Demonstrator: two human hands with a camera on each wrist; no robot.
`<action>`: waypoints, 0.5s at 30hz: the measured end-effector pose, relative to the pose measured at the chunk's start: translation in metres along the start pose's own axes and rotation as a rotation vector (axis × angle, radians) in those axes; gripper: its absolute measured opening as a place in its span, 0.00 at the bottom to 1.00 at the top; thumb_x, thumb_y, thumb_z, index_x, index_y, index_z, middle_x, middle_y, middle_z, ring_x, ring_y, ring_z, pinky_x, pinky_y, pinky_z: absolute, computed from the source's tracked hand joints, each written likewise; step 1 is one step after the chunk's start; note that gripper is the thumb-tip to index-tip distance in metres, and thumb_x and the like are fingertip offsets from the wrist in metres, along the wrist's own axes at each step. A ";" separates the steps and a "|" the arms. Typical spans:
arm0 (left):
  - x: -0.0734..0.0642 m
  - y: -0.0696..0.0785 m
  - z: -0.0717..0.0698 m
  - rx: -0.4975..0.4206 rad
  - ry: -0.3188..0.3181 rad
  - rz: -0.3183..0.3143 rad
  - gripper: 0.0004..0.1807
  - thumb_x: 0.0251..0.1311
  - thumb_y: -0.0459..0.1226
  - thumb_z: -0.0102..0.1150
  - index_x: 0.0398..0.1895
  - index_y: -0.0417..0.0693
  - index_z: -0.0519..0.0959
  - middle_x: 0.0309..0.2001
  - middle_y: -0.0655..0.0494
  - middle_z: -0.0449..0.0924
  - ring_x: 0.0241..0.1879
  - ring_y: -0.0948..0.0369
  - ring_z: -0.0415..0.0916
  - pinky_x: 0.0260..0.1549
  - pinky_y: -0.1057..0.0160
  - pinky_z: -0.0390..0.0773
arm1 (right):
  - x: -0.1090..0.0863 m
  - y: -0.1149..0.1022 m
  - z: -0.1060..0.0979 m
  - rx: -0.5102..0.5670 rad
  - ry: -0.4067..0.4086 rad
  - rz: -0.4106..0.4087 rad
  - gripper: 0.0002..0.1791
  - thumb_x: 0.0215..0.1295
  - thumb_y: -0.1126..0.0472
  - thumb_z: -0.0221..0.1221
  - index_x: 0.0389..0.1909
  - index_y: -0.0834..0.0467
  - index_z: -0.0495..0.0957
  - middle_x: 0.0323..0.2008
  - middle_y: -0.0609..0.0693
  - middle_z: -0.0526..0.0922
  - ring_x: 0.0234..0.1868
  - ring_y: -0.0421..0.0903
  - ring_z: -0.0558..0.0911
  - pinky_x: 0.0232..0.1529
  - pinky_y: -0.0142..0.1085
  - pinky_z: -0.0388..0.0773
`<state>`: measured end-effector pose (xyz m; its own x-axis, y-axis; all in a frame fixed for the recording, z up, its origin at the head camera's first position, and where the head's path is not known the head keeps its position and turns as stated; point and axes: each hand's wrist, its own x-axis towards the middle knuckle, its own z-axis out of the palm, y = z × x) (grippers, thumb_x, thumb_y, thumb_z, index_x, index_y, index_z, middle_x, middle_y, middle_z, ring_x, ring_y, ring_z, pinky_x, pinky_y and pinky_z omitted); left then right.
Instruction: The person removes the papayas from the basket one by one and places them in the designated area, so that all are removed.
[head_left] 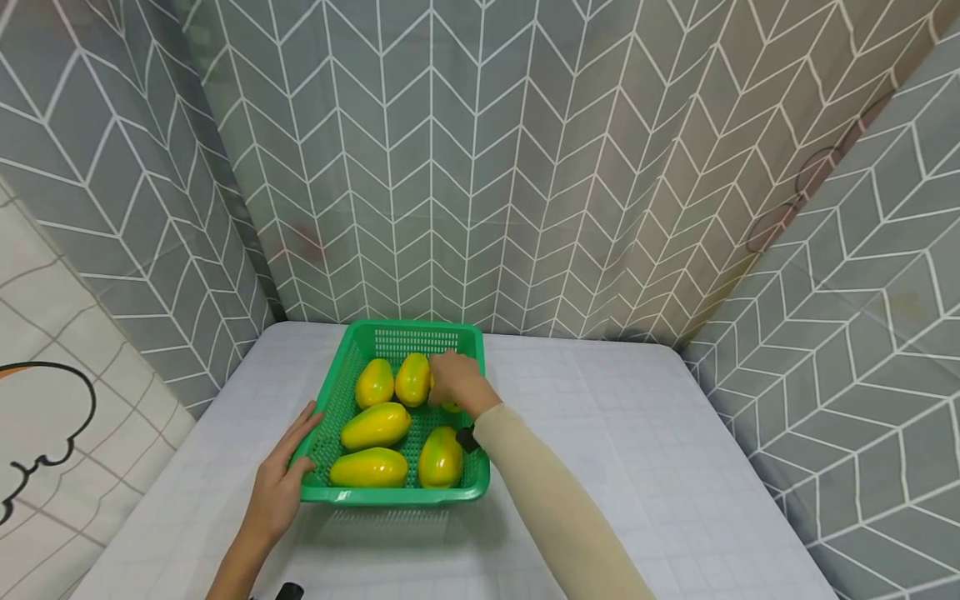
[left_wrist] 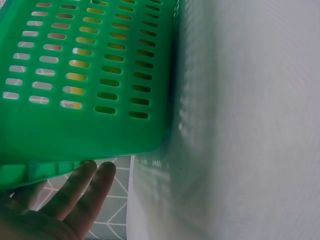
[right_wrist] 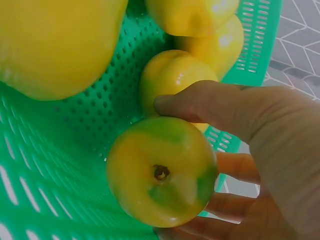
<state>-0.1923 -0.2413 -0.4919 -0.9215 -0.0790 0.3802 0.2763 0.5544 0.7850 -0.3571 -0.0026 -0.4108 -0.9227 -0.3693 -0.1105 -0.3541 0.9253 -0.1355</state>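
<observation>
A green plastic basket (head_left: 392,497) with slotted walls holds several yellow papayas. My right hand (head_left: 455,382) is inside its right side. In the right wrist view, the hand (right_wrist: 280,145) grips a papaya (right_wrist: 160,172) with green patches and a brown stem end facing the camera; the thumb lies over its top, the fingers round its far side. Another papaya (right_wrist: 172,75) sits just behind it. My left hand (head_left: 279,483) rests on the basket's left rim near the front corner. In the left wrist view, its extended fingers (left_wrist: 90,200) lie along the rim; the thumb is largely hidden.
The basket stands on a table with a white cloth (head_left: 600,433). Grey curtains (head_left: 480,167) with white chevron lines hang behind and to the sides. At the left is a white tiled-pattern sheet (head_left: 82,367). A small black object (head_left: 289,591) shows at the bottom edge.
</observation>
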 end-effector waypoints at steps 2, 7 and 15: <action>0.000 0.000 0.000 0.000 0.000 -0.003 0.31 0.68 0.27 0.41 0.73 0.56 0.63 0.76 0.58 0.57 0.77 0.65 0.49 0.59 0.93 0.46 | 0.000 0.001 -0.001 -0.001 -0.006 0.002 0.19 0.51 0.55 0.70 0.42 0.51 0.75 0.39 0.48 0.78 0.35 0.46 0.75 0.32 0.36 0.75; 0.000 0.000 0.000 -0.004 -0.001 -0.004 0.31 0.68 0.27 0.41 0.73 0.57 0.63 0.76 0.59 0.56 0.77 0.66 0.49 0.59 0.93 0.46 | 0.000 0.003 -0.003 0.018 -0.012 0.005 0.23 0.51 0.54 0.70 0.47 0.51 0.75 0.43 0.49 0.78 0.37 0.47 0.76 0.33 0.37 0.75; -0.001 0.001 0.000 -0.007 0.008 0.018 0.31 0.67 0.27 0.41 0.73 0.55 0.64 0.76 0.57 0.57 0.75 0.72 0.49 0.59 0.92 0.47 | -0.003 0.006 -0.007 0.065 0.022 -0.033 0.31 0.51 0.53 0.71 0.57 0.54 0.75 0.47 0.50 0.79 0.42 0.46 0.75 0.42 0.39 0.78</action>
<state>-0.1916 -0.2410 -0.4917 -0.9142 -0.0752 0.3983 0.2951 0.5500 0.7813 -0.3576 0.0045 -0.4039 -0.9141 -0.3968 -0.0835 -0.3744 0.9050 -0.2020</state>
